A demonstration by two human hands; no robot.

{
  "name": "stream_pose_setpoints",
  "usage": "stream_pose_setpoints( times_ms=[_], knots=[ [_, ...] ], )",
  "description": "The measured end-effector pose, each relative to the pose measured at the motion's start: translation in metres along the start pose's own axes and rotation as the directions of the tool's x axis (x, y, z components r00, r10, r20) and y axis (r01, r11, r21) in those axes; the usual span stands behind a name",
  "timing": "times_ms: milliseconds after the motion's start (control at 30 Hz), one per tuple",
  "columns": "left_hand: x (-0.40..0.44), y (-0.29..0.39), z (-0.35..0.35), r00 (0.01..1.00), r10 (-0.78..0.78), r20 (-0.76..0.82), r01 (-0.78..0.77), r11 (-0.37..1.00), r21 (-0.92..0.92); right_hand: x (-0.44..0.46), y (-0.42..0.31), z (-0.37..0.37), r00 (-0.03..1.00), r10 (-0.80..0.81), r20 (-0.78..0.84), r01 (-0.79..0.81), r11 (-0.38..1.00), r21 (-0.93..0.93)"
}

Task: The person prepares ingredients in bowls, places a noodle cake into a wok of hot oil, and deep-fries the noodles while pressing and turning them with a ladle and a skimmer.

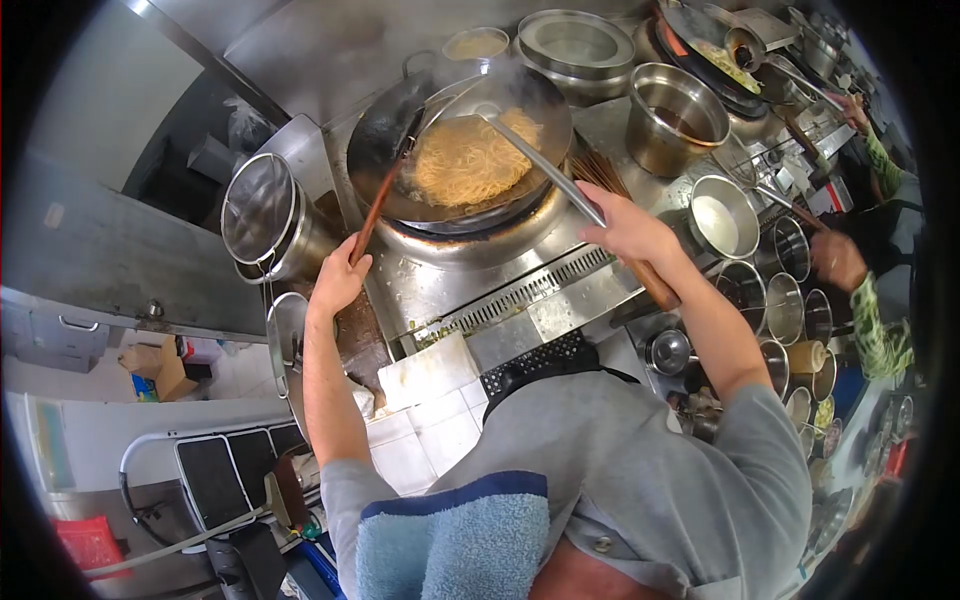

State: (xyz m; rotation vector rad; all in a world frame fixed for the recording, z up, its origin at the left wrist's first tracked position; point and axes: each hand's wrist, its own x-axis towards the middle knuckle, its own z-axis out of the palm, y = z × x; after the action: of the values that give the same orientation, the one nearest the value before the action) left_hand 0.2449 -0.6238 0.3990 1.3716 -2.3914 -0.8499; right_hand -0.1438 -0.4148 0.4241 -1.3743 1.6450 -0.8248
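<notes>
1. Head view: noodles point(470, 168) lay in the wok point(374, 150) at upper centre.
2. The left hand point(340, 278) was closed round a reddish wooden handle point(380, 203), left of centre.
3. The right hand point(636, 232) gripped a metal-shafted tool point(545, 167), right of centre; its hazy far end perhaps touched the noodles.

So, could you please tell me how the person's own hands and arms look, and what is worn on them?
The left hand and right hand wear no gloves; no watch shows. The forearms are bare below short, plain grey sleeves.
</notes>
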Motion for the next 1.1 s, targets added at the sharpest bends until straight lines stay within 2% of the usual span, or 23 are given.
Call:
stream_pose_setpoints(
  times_ms=[67,200,300,467,567,667,733,767,833,1033,1100],
  knots=[
    [0.005,-0.006,0.001,0.999,0.043,-0.005,-0.043,0.999,-0.023,-0.016,0.001,0.0,0.992,-0.084,-0.093,0.07,0.987,-0.145],
    [0.009,-0.003,-0.004,0.999,0.044,0.025,-0.044,0.999,-0.024,-0.076,-0.029,-0.026,0.982,0.19,0.002,-0.188,0.975,-0.119],
    [0.006,0.0,-0.011,0.997,0.071,0.027,-0.071,0.997,0.001,-0.104,-0.03,-0.041,0.946,0.289,0.15,-0.29,0.957,-0.011],
    [0.0,-0.018,-0.013,0.988,0.153,0.0,-0.153,0.988,-0.012,-0.096,-0.012,-0.031,0.966,0.252,0.064,-0.248,0.966,-0.068],
    [-0.016,-0.005,-0.013,0.999,0.013,0.039,-0.013,1.0,-0.002,-0.075,0.007,-0.031,0.975,0.219,0.032,-0.216,0.974,-0.066],
    [-0.029,0.0,-0.002,0.997,-0.068,0.036,0.071,0.995,-0.074,-0.064,0.012,-0.034,0.979,0.205,0.005,-0.204,0.978,-0.044],
    [-0.034,0.0,0.008,0.998,-0.062,-0.018,0.06,0.993,-0.097,-0.062,0.01,-0.038,0.975,0.222,-0.019,-0.223,0.974,-0.049],
    [-0.034,0.002,0.014,0.998,-0.053,-0.042,0.048,0.993,-0.105,-0.062,0.009,-0.038,0.98,0.199,-0.018,-0.199,0.979,0.042],
    [-0.033,0.008,0.022,0.995,-0.063,-0.076,0.055,0.993,-0.105,-0.058,0.005,-0.04,0.983,0.174,-0.05,-0.172,0.984,0.048],
    [-0.013,0.026,0.034,0.993,-0.088,-0.082,0.084,0.995,-0.047,-0.003,0.01,-0.02,0.989,0.044,-0.139,-0.044,0.999,-0.002],
    [-0.01,0.027,0.035,0.994,-0.055,-0.096,0.052,0.998,-0.035,0.014,0.016,-0.008,0.994,0.027,-0.106,-0.022,0.999,0.046]
  ],
)
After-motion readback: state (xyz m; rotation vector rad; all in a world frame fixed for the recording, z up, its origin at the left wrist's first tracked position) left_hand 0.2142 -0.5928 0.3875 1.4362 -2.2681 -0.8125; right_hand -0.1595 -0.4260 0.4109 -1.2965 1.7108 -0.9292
